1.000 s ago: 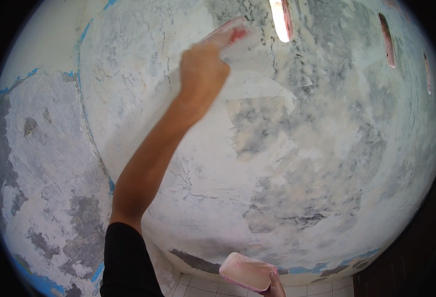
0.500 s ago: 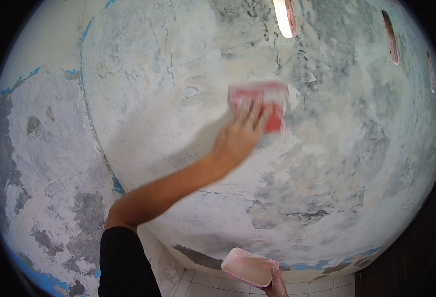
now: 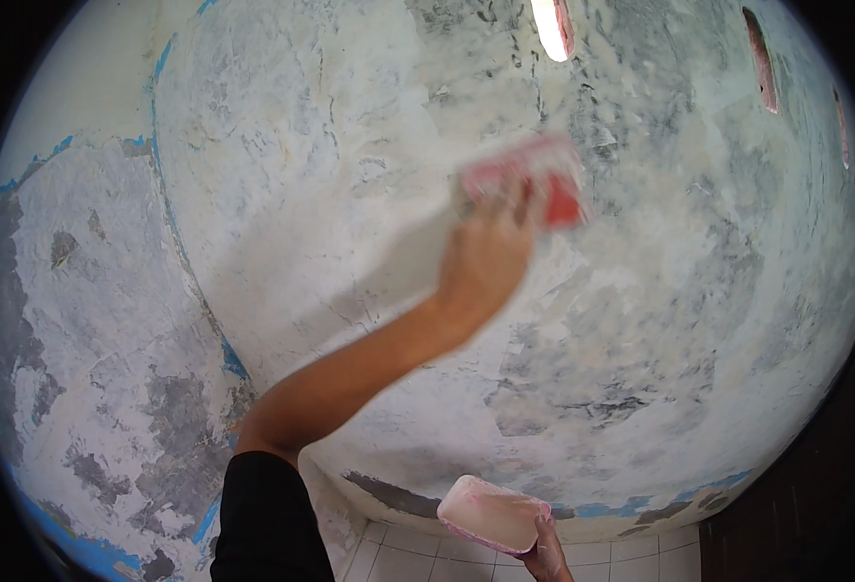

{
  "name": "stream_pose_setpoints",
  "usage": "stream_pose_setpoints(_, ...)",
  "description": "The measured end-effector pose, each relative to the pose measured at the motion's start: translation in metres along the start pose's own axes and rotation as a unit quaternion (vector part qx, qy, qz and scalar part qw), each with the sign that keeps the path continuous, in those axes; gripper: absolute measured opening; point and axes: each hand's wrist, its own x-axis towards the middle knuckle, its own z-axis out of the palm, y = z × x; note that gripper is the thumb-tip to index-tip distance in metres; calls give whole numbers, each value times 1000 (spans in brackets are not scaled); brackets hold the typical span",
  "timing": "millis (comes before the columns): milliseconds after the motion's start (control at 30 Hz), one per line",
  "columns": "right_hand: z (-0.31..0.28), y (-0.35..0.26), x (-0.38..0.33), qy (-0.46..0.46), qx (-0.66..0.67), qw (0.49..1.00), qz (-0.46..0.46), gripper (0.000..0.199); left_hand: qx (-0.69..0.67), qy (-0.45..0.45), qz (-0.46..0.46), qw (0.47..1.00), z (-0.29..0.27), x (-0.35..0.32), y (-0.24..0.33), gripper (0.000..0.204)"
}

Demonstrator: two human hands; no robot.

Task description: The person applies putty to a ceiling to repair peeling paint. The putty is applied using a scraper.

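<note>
My left hand is raised to the wall, its fingers closed on a red plastic putty spreader. Pale paste coats the spreader's far edge, which is at the patchy grey-and-white wall; motion blurs both tool and fingers. Low in the view, my right hand grips one end of a shallow pinkish-white tub, thumb over its rim. The tub is tilted, and its inside looks coated with pale paste.
A wall corner with blue paint remnants runs down the left side. Narrow slots, one bright, pierce the wall at the upper right. White floor tiles show below. A dark brown surface stands at the lower right.
My left hand and the spreader have shifted slightly up and to the right along the wall, and the spreader has tilted. The tub stays in my right hand, almost unmoved.
</note>
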Motion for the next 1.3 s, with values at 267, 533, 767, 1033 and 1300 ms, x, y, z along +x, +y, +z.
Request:
stream_pose_setpoints(267, 6, -6, -8, 2, -3, 1000, -9, 78, -75, 1, -4, 997, -17, -1, -35, 59)
stream_pose_setpoints(533, 5, -22, -8, 5, 27, 1000, -4, 62, -186, -70, -3, 980, -38, -54, -3, 66)
stream_pose_setpoints(767, -8, -12, -4, -9, 38, 999, 3, 62, -25, 55, -137, 989, -21, 2, -47, 66)
stream_pose_setpoints(1033, -33, -14, -2, 4, 75, 997, -7, 51, -287, -103, -16, 952, -24, -18, 47, 67)
stream_pose_setpoints(1300, -54, -29, -5, -13, 90, 995, -28, 52, -67, -60, 48, 995, 20, -52, 52, 68)
